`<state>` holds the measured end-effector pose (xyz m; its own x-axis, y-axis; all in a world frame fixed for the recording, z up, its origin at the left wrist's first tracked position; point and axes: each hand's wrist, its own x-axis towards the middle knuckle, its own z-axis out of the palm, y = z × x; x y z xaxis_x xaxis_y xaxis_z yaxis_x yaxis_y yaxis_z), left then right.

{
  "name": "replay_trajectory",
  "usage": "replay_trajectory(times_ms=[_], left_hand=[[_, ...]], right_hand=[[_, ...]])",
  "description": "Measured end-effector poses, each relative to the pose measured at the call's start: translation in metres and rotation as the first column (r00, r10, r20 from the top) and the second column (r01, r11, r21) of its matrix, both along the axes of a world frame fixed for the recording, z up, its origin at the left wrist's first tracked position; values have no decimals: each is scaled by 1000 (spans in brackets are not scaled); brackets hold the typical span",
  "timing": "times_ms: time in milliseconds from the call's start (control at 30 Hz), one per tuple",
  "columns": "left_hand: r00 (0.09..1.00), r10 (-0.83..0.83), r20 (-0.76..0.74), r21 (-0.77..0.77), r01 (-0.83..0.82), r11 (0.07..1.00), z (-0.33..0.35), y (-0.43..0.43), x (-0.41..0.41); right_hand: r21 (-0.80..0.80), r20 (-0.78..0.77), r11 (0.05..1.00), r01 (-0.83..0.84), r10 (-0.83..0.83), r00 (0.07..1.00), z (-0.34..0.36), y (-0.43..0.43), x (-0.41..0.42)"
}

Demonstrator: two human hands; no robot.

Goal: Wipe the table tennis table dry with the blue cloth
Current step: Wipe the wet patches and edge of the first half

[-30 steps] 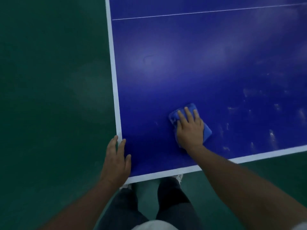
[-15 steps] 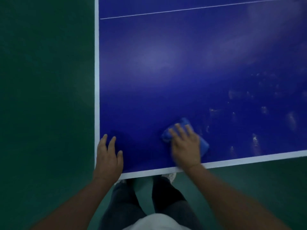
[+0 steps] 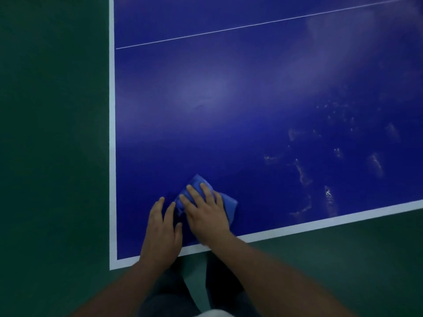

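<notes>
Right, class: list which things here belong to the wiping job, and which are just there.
In the job: blue cloth; right hand, pressing flat on it; table tennis table; wet marks right of the cloth; left hand, resting on the table.
Just there: green floor; person's dark trousers.

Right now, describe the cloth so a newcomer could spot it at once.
Start at the near left corner of the table tennis table. Just inside the near edge, the right hand presses flat on a folded blue cloth, paler than the tabletop around it.
</notes>
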<state>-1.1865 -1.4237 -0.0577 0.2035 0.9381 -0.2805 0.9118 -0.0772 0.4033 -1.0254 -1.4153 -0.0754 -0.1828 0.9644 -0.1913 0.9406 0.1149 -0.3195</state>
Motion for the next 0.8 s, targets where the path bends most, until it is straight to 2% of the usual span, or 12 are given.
replay_trajectory(times_ms=[67, 133, 233, 333, 400, 467, 533, 600, 700, 733, 800], left_hand=[[1000, 8, -15, -5, -8, 1000, -1, -1, 7], [1000, -16, -21, -3, 15, 1000, -3, -2, 15], [997, -81, -15, -10, 81, 997, -5, -1, 24], [994, -111, 9, -5, 111, 994, -4, 1, 33], [996, -83, 28, -4, 83, 997, -2, 1, 37], [997, -71, 23, 8, 71, 997, -2, -1, 36], [997, -80, -3, 26, 81, 996, -5, -3, 31], [997, -79, -25, 29, 80, 996, -8, -4, 26], [995, -90, -43, 39, 91, 995, -9, -3, 26], [994, -102, -46, 40, 104, 994, -9, -2, 27], [992, -121, -41, 37, 122, 992, -8, -1, 33]], right_hand=[[-30, -14, 1000, -4, 3, 1000, -3, 37, 20], [-1, 12, 983, 184, -184, 983, -5, 69, 63], [66, 38, 815, 576, -579, 814, -5, 74, 149], [11, 67, 672, 741, -740, 670, 5, 61, 213], [4, 76, 626, 780, -778, 624, 6, 64, 206], [75, 66, 717, 693, -697, 714, 4, 63, 158], [86, 51, 879, 469, -474, 879, -1, 47, 89], [51, 25, 957, 286, -288, 957, -5, 12, 34], [31, -12, 970, 241, -241, 971, -7, -13, 43], [32, 11, 964, 265, -265, 964, -9, -18, 65], [13, 67, 909, 417, -416, 907, -8, -23, 122]])
